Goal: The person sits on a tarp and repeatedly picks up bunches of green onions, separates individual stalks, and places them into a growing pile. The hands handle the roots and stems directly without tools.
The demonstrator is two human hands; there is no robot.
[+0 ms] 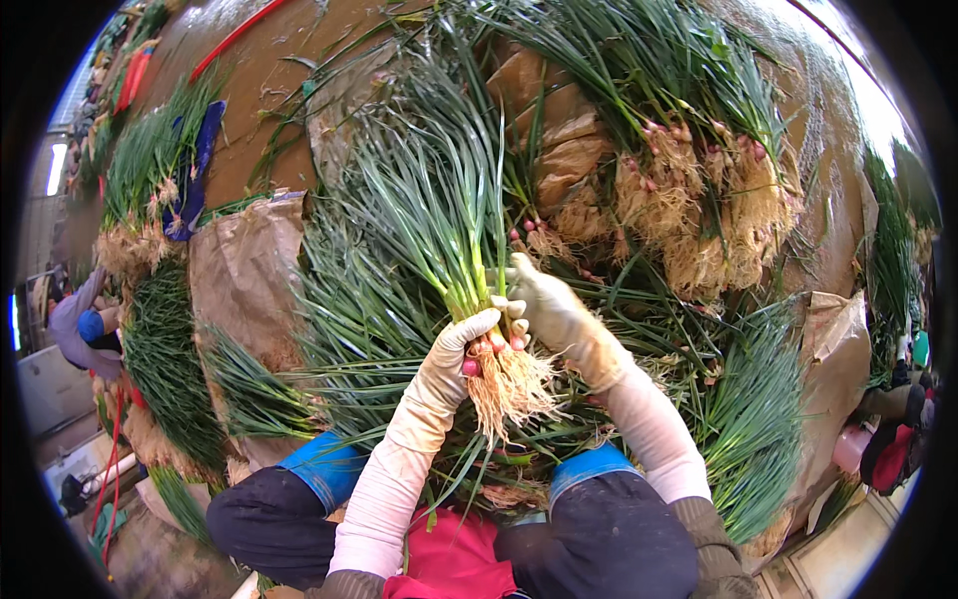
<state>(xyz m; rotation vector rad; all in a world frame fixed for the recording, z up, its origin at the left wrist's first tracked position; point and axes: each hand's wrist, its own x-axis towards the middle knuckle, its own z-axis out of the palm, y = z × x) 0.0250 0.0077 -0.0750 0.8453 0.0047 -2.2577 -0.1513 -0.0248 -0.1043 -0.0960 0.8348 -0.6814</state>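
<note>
A bunch of green onions (468, 254) with pink bulbs and long pale roots (513, 385) stands upright before me. My left hand (454, 348), in a soiled cream glove, is closed around it just above the bulbs, the thumb lying across the front. At the bunch's right side is my gloved right hand (557, 314), close to a single outer stalk (501, 277). Its fingertips are partly hidden, so whether it pinches that stalk is unclear. Loose green onions (359, 299) lie in a heap under and around the bunch.
Onions with bulbs and matted roots (696, 202) are piled at the back right. Brown paper-like sheets (247, 284) lie on the wet floor (262, 82). More onions (756, 434) lie by my right knee. A person (86, 322) is at the far left.
</note>
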